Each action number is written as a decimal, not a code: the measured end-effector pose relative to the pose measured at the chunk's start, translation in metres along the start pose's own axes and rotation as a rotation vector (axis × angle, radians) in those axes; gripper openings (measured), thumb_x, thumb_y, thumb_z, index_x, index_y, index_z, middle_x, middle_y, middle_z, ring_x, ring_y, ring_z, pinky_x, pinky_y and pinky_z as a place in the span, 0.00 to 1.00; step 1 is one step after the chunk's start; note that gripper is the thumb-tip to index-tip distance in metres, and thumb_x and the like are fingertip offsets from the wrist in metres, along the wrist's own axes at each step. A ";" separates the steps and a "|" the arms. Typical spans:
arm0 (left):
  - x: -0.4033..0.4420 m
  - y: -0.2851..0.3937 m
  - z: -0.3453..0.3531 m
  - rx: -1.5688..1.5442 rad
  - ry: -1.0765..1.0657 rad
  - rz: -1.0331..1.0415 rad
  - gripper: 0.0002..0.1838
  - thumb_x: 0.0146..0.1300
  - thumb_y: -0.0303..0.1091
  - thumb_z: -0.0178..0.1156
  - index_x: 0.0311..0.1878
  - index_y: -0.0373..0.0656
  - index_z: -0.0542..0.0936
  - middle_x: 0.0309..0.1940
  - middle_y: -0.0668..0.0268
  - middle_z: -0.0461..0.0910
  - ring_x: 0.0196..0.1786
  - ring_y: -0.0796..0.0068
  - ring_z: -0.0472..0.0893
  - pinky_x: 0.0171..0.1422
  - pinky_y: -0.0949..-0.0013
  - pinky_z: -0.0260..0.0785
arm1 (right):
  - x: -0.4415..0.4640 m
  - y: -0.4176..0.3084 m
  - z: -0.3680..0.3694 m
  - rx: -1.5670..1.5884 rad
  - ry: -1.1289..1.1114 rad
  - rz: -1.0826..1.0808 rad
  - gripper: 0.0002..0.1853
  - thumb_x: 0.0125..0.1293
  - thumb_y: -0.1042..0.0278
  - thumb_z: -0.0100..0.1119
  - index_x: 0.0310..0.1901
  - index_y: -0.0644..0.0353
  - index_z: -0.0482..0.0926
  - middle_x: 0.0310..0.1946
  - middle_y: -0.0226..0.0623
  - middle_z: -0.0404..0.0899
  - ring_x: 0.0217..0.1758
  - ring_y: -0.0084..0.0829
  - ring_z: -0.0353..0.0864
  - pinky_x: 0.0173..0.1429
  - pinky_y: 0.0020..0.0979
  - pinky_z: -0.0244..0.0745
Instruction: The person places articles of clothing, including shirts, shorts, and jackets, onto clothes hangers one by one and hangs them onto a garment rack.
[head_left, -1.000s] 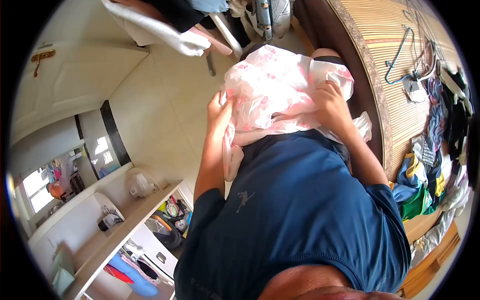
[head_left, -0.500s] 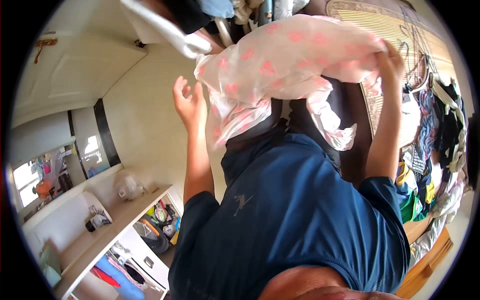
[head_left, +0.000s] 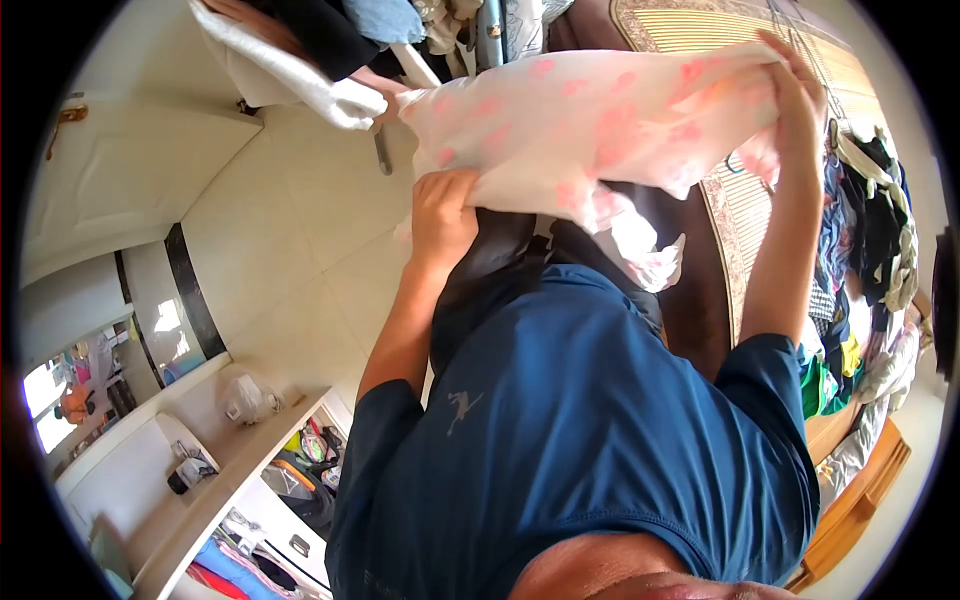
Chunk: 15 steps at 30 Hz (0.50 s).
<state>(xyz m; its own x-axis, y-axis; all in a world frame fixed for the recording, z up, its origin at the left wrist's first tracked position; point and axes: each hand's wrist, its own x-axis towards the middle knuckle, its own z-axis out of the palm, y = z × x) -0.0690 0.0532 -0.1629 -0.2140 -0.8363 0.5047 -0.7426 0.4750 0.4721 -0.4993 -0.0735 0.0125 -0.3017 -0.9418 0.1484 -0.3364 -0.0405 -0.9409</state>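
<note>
- Left hand is closed around the near left edge of a thin white sheet with pink marks, fingers curled over it with the back of the hand showing in the head view.
- Right hand reaches farther out and has the sheet's far right end gathered in its bent fingers; the fingertips are partly hidden, so the exact pinch cannot be told.
- With the hands well apart, the sheet spans the space between them, in front of the torso and above the lap. That spacing seems to hold the upper part spread, while slack sags in the middle and a crumpled end hangs between the hands, nearer the body. Whether it is plastic or light cloth cannot be told.
- Beneath the sheet, between the hands, are dark trousers; nearer than both hands is the dark blue shirt being worn.
- Beside the right forearm lies a woven mat with a patterned border, and to the right of that arm is a heap of mixed clothes.
- Beyond the left hand, garments are bunched together, a white one reaching toward the sheet's left corner.
- Left of the left hand, pale floor runs to a white door; nearer the body on that side, a shelf unit carries a clear bag.
</note>
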 end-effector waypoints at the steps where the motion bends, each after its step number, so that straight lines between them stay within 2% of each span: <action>1: -0.001 0.003 -0.004 0.006 -0.002 -0.006 0.15 0.61 0.19 0.61 0.51 0.38 0.86 0.43 0.60 0.86 0.52 0.57 0.84 0.62 0.56 0.74 | 0.012 0.003 -0.009 -0.248 0.101 -0.156 0.22 0.72 0.69 0.63 0.67 0.60 0.79 0.56 0.41 0.86 0.56 0.30 0.86 0.61 0.31 0.82; 3: -0.002 0.013 -0.012 -0.480 0.075 -0.540 0.14 0.66 0.18 0.55 0.49 0.36 0.86 0.36 0.63 0.86 0.42 0.70 0.84 0.51 0.65 0.76 | 0.026 0.005 -0.014 -0.744 0.306 -0.477 0.29 0.72 0.63 0.66 0.72 0.58 0.73 0.63 0.42 0.83 0.64 0.34 0.84 0.68 0.37 0.80; 4: 0.008 0.022 -0.028 -0.741 -0.018 -0.935 0.13 0.69 0.21 0.52 0.49 0.34 0.85 0.37 0.64 0.85 0.40 0.79 0.81 0.47 0.72 0.75 | 0.017 0.004 -0.009 -0.589 0.266 -0.545 0.32 0.70 0.60 0.70 0.73 0.54 0.73 0.69 0.42 0.78 0.70 0.37 0.79 0.75 0.41 0.73; 5: 0.010 0.017 -0.027 -0.738 -0.003 -0.940 0.13 0.69 0.21 0.52 0.49 0.34 0.85 0.37 0.64 0.85 0.40 0.79 0.81 0.47 0.72 0.75 | -0.009 -0.014 0.016 -0.562 0.226 -0.591 0.32 0.68 0.60 0.72 0.72 0.53 0.75 0.68 0.39 0.80 0.69 0.35 0.80 0.74 0.39 0.74; 6: 0.010 0.011 -0.024 -0.746 0.072 -0.832 0.12 0.69 0.24 0.54 0.48 0.33 0.85 0.36 0.64 0.86 0.40 0.78 0.82 0.47 0.71 0.75 | -0.029 -0.011 0.033 -0.460 0.106 -0.630 0.32 0.66 0.61 0.74 0.70 0.54 0.76 0.65 0.38 0.82 0.68 0.35 0.81 0.72 0.37 0.76; 7: 0.009 0.008 -0.024 -0.750 0.138 -0.723 0.11 0.69 0.26 0.56 0.47 0.33 0.85 0.36 0.64 0.86 0.40 0.78 0.82 0.47 0.71 0.75 | -0.066 -0.009 0.055 -0.519 -0.047 -0.521 0.31 0.65 0.63 0.76 0.68 0.57 0.77 0.62 0.36 0.84 0.64 0.34 0.82 0.68 0.36 0.77; 8: 0.014 0.013 -0.027 -0.769 0.124 -0.786 0.10 0.69 0.28 0.58 0.44 0.32 0.84 0.35 0.65 0.85 0.40 0.81 0.80 0.47 0.71 0.74 | -0.099 -0.002 0.080 -0.355 -0.263 -0.484 0.32 0.62 0.65 0.78 0.67 0.59 0.77 0.60 0.38 0.85 0.63 0.36 0.83 0.67 0.37 0.76; 9: 0.016 0.013 -0.026 -0.766 0.123 -0.787 0.10 0.69 0.28 0.58 0.44 0.32 0.84 0.35 0.65 0.85 0.40 0.81 0.80 0.47 0.71 0.74 | -0.127 0.001 0.100 -0.376 -0.443 -0.556 0.34 0.59 0.65 0.78 0.67 0.59 0.77 0.59 0.43 0.84 0.63 0.42 0.82 0.69 0.40 0.75; 11: 0.018 0.013 -0.025 -0.802 0.105 -0.799 0.09 0.68 0.28 0.58 0.42 0.32 0.84 0.34 0.67 0.84 0.40 0.81 0.80 0.47 0.72 0.74 | -0.170 0.007 0.136 -0.475 -0.623 -0.571 0.34 0.60 0.61 0.77 0.67 0.59 0.77 0.54 0.49 0.81 0.59 0.52 0.80 0.67 0.47 0.74; 13: 0.022 0.016 -0.029 -0.802 0.087 -0.769 0.07 0.66 0.27 0.61 0.42 0.32 0.83 0.33 0.68 0.84 0.38 0.80 0.81 0.44 0.71 0.75 | -0.192 0.047 0.158 -0.413 -0.645 -0.525 0.33 0.62 0.60 0.74 0.68 0.59 0.74 0.56 0.50 0.81 0.61 0.54 0.80 0.67 0.49 0.74; 14: 0.024 0.021 -0.033 -0.832 0.044 -0.783 0.08 0.65 0.27 0.63 0.43 0.32 0.83 0.33 0.69 0.84 0.36 0.80 0.81 0.42 0.70 0.75 | -0.192 0.057 0.164 -0.345 -0.671 -0.428 0.25 0.65 0.61 0.71 0.62 0.60 0.79 0.55 0.51 0.83 0.60 0.55 0.81 0.64 0.44 0.76; 15: 0.027 0.025 -0.038 -0.861 0.002 -0.799 0.09 0.64 0.27 0.65 0.43 0.32 0.83 0.32 0.69 0.84 0.35 0.80 0.81 0.39 0.69 0.75 | -0.186 0.064 0.161 -0.343 -0.671 -0.426 0.25 0.65 0.61 0.71 0.62 0.60 0.79 0.55 0.51 0.83 0.60 0.55 0.81 0.64 0.44 0.76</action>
<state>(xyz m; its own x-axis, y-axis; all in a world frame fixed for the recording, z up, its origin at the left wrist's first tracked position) -0.0689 0.0529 -0.1101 0.1196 -0.9806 -0.1555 0.0091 -0.1555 0.9878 -0.3207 0.0450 -0.1244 0.4651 -0.8716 0.1550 -0.5843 -0.4338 -0.6858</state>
